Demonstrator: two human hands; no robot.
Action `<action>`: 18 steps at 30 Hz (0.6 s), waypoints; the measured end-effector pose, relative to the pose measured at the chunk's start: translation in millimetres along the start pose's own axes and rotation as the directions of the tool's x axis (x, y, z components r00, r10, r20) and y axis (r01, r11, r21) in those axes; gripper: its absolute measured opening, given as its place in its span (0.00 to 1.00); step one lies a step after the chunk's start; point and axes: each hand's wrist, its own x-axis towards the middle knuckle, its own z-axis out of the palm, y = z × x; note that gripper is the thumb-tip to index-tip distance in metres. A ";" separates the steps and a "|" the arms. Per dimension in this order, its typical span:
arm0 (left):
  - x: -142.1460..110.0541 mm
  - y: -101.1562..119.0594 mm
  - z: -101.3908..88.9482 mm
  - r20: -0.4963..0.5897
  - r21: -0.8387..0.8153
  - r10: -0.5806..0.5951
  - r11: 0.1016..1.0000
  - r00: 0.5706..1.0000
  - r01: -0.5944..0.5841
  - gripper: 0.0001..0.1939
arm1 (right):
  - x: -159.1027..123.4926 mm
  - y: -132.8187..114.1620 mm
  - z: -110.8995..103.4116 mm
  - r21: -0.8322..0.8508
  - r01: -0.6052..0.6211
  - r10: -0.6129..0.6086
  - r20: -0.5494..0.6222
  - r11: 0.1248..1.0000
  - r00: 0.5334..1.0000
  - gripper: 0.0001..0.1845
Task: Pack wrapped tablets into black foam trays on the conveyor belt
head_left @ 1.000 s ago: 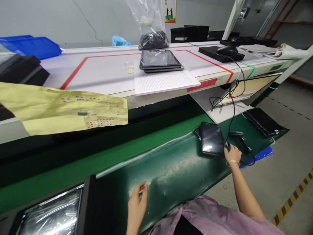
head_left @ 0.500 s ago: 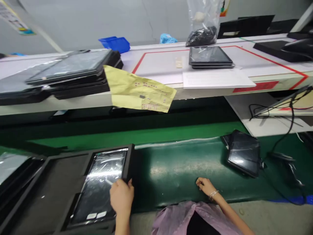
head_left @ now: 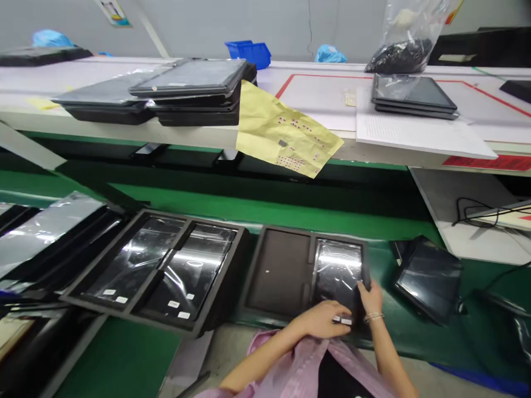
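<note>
A dark foam tray (head_left: 249,287) with two compartments lies on the green mat in front of me. Its left compartment is bare, and a glossy black screen panel (head_left: 338,265) sits in the right one. My left hand (head_left: 326,320) rests over the panel's near end, fingers apart, with white labels showing between them. At the tray's right edge, my right hand (head_left: 372,298) is closed around the rim, its thumb on the panel side; the other fingers are partly hidden. A second foam tray (head_left: 139,309), to the left, holds two labelled black panels (head_left: 188,271).
Dark tablets (head_left: 431,276) lie stacked to the right, near a cable. Wrapped panels (head_left: 50,237) are piled at far left. Above, the white shelf (head_left: 323,105) carries tablet stacks (head_left: 194,83), a blue bin (head_left: 251,53) and an overhanging yellow sheet (head_left: 286,132).
The tray with one panel has moved right, from the left pile onto the mat, uncovering the tray with two panels. My right hand has come to its right edge. The view has shifted left.
</note>
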 end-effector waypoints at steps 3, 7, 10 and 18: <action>-9.8 -22.4 -10.1 -0.224 0.079 -0.285 0.948 0.932 0.309 0.20 | 8.2 14.7 -33.6 -0.109 0.039 -0.049 -0.092 0.993 0.995 0.32; 0.1 -59.5 -19.4 -0.336 0.120 -0.489 0.825 0.805 0.552 0.20 | 4.5 17.0 -30.0 -0.258 0.076 -0.101 -0.087 0.963 0.991 0.28; 26.2 -73.9 -15.3 -0.299 0.151 -0.485 0.826 0.822 0.543 0.19 | -12.0 11.1 -4.6 -0.366 0.059 -0.098 -0.090 0.929 0.991 0.29; 67.3 -81.2 2.0 -0.239 0.271 -0.350 0.872 0.906 0.408 0.14 | -45.7 -28.9 66.0 -0.670 -0.134 0.119 -0.068 0.730 0.991 0.42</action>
